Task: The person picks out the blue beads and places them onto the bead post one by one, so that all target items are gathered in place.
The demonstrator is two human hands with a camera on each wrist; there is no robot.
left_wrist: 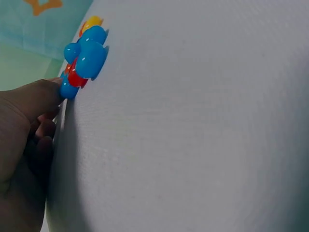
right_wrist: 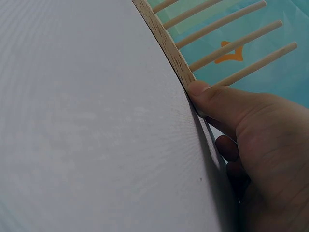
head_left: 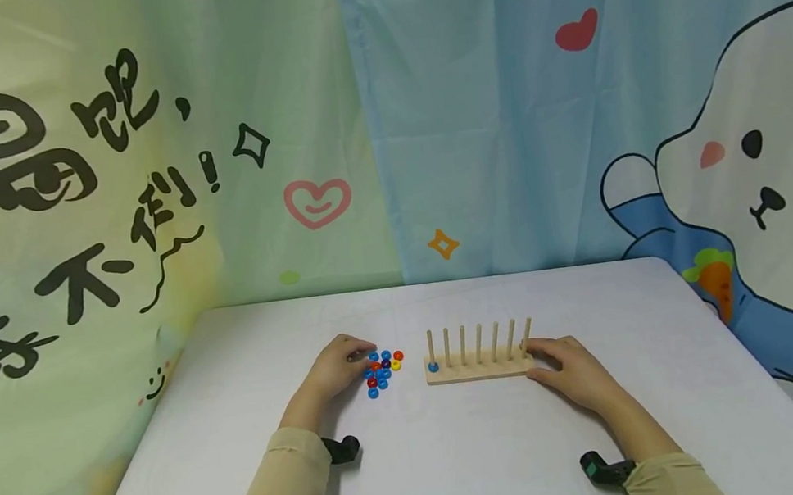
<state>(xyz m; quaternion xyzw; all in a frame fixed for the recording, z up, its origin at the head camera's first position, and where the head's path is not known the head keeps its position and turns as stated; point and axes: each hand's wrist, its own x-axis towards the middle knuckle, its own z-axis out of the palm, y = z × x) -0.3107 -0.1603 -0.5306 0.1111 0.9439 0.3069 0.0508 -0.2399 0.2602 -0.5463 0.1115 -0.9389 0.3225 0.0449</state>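
My left hand (head_left: 336, 364) is at the left side of a cluster of small round beads (head_left: 386, 373). Its thumb and index fingertips are right at a blue bead (left_wrist: 68, 90); I cannot tell whether they pinch it. The beads are blue, red, orange, yellow and dark blue. To their right stands a wooden peg board (head_left: 479, 373), with several upright pegs in a row. One blue bead (head_left: 433, 367) sits low on its leftmost peg. With thumb in front and fingers behind, my right hand (head_left: 570, 366) grips the board's right end, beside the last peg (right_wrist: 256, 65).
Everything lies on a white-covered table (head_left: 452, 455). Behind it hangs a printed curtain (head_left: 454, 108) with hearts, lettering and a cartoon animal. Black wrist devices are strapped on both wrists, near the rolled sleeves (head_left: 278, 493).
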